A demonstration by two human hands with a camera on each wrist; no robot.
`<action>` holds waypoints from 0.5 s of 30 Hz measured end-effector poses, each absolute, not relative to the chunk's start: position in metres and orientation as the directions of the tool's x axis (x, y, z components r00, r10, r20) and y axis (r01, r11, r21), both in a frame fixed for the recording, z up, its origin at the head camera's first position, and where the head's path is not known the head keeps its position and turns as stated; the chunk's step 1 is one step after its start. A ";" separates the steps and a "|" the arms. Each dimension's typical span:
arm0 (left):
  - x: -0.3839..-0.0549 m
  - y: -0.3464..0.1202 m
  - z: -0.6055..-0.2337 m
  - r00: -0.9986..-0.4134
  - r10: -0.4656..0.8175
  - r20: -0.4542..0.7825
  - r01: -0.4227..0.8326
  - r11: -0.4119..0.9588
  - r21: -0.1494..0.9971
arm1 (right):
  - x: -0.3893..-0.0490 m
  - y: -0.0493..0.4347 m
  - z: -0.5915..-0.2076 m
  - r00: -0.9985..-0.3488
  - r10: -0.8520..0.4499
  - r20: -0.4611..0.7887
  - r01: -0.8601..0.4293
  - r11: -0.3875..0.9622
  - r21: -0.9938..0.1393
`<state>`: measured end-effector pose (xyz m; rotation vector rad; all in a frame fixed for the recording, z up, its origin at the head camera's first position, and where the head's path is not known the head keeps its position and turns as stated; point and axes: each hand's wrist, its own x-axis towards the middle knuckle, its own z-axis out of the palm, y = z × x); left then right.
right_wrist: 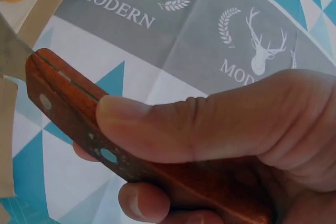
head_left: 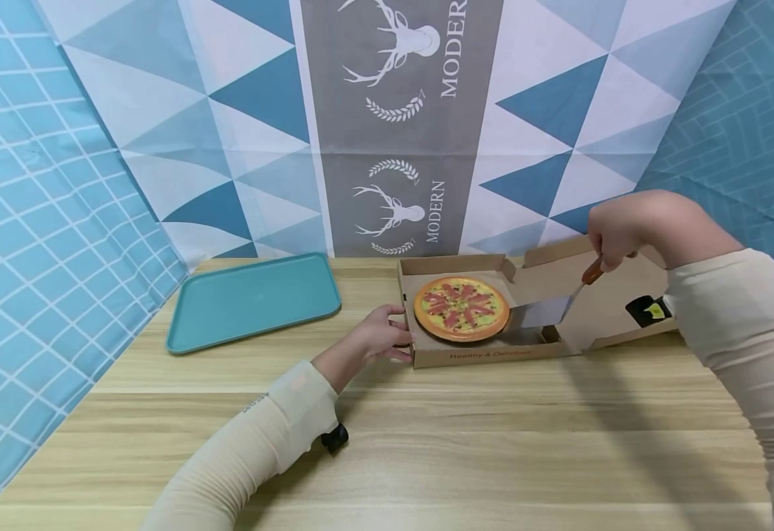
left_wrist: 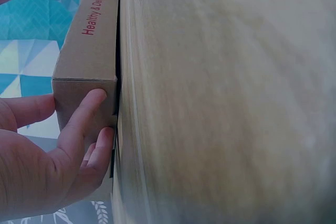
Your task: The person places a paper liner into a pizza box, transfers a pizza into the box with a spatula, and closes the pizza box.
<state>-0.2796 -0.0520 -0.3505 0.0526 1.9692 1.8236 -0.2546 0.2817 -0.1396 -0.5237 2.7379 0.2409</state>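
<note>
cream sleeves (head_left: pixel 240 450) lie nearest as our left hand (head_left: pixel 384 335) presses spread fingers against the box (head_left: pixel 443 358), seemingly steadying it, while our right hand (head_left: pixel 628 223) wraps its fingers round the spatula (head_left: pixel 544 313), tilted toward the pizza (head_left: pixel 462 308) inside.

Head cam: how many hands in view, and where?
2. The left hand touches the left side of the pizza box; the right hand grips the spatula handle, up and to the right of the pizza. No others show.
</note>
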 end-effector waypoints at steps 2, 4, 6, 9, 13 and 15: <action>-0.280 -0.053 -0.350 -0.896 0.330 -0.298 -0.272 0.123 0.954 | -0.254 0.281 -0.137 -0.875 -0.312 -0.372 -0.376 0.920 0.112; -0.280 -0.053 -0.350 -0.896 0.332 -0.294 -0.269 0.121 0.956 | -0.254 0.281 -0.134 -0.878 -0.291 -0.380 -0.361 0.923 0.129; -0.280 -0.054 -0.350 -0.897 0.331 -0.292 -0.268 0.117 0.956 | -0.253 0.283 -0.131 -0.879 -0.282 -0.386 -0.357 0.924 0.138; -0.279 -0.054 -0.349 -0.899 0.328 -0.290 -0.268 0.112 0.957 | -0.252 0.286 -0.126 -0.878 -0.277 -0.390 -0.356 0.923 0.145; -0.279 -0.054 -0.349 -0.896 0.331 -0.295 -0.274 0.111 0.955 | -0.249 0.294 -0.122 -0.876 -0.268 -0.401 -0.342 0.931 0.126; -0.278 -0.053 -0.349 -0.896 0.332 -0.296 -0.274 0.113 0.955 | -0.247 0.297 -0.120 -0.878 -0.258 -0.404 -0.327 0.938 0.113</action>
